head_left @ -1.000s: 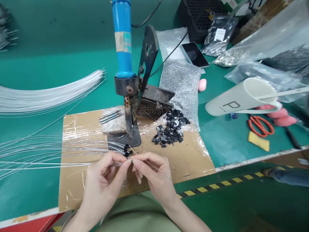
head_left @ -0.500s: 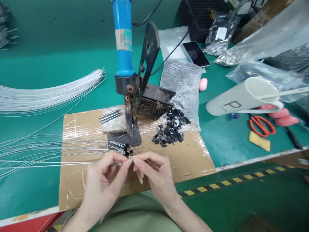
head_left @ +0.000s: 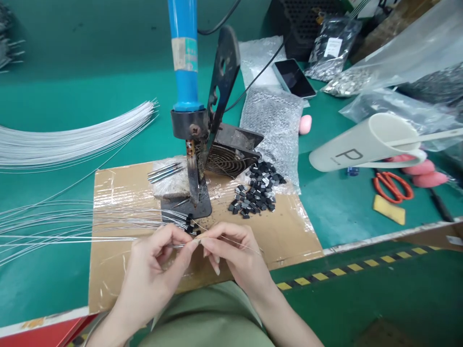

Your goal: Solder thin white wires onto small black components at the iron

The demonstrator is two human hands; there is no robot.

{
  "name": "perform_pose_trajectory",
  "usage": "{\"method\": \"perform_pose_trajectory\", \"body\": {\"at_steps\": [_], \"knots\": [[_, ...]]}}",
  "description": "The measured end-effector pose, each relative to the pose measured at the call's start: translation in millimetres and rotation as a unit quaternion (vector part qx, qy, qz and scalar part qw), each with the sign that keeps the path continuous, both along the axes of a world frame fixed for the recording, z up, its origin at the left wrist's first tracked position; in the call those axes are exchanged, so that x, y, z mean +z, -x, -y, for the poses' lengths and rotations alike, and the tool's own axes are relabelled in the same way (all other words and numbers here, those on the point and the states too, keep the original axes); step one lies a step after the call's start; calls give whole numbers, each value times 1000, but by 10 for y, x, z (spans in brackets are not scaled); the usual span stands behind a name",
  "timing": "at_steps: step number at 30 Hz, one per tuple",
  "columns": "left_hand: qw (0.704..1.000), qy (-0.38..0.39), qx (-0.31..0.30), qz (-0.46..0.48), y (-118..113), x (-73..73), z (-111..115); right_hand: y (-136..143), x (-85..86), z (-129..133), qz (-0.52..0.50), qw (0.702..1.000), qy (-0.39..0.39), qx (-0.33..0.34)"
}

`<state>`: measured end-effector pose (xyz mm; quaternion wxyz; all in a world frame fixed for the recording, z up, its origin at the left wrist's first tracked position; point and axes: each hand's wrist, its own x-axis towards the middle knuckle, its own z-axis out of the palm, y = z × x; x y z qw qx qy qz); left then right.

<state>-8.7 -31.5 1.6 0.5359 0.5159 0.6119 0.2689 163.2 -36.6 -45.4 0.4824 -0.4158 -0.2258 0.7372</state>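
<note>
My left hand [head_left: 155, 265] pinches thin white wires [head_left: 112, 239] that run off to the left. Its fingertips nearly meet those of my right hand [head_left: 238, 250], which is pinched on a fine strand trailing to the right. A tiny piece between the fingertips is too small to make out. Just beyond them, wires with black connectors [head_left: 189, 225] on their ends lie on the cardboard [head_left: 119, 279]. Above stands a blue soldering iron [head_left: 185, 82], tip down in a black stand [head_left: 223, 72]. A pile of loose black connectors [head_left: 256, 193] sits to the right.
Behind the iron is a small fan [head_left: 227, 156]. A white wire bundle [head_left: 79, 140] lies at left. Bubble wrap [head_left: 271, 120], a phone [head_left: 293, 78], a white mug [head_left: 354, 147], red scissors [head_left: 392, 187] and a yellow sponge [head_left: 389, 209] are on the right.
My right hand has shifted slightly right, its fingertips a little farther from the left ones. The held wires on the left sit slightly higher.
</note>
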Motion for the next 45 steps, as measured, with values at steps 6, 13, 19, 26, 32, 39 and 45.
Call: {"method": "perform_pose_trajectory", "body": {"at_steps": [6,13,19,26,32,39,45], "knots": [[1000,-3,0,-4,15,-18,-2,3,-17,16,-9,1000,-2,8],[998,-54,10,-9,15,-112,50,82,-26,32,-49,998,-3,-25],[994,-95,48,-30,-56,-144,94,125,7,38,-63,997,14,-47],[986,-149,50,-51,-71,-217,104,168,-7,39,-75,994,33,-68],[983,-175,23,-46,-37,-255,93,158,-10,29,-75,995,39,-59],[979,-189,37,-60,-58,-262,102,165,3,29,-85,993,45,-65],[977,-201,31,-62,-43,-315,128,185,6,31,-83,992,50,-75]]}}
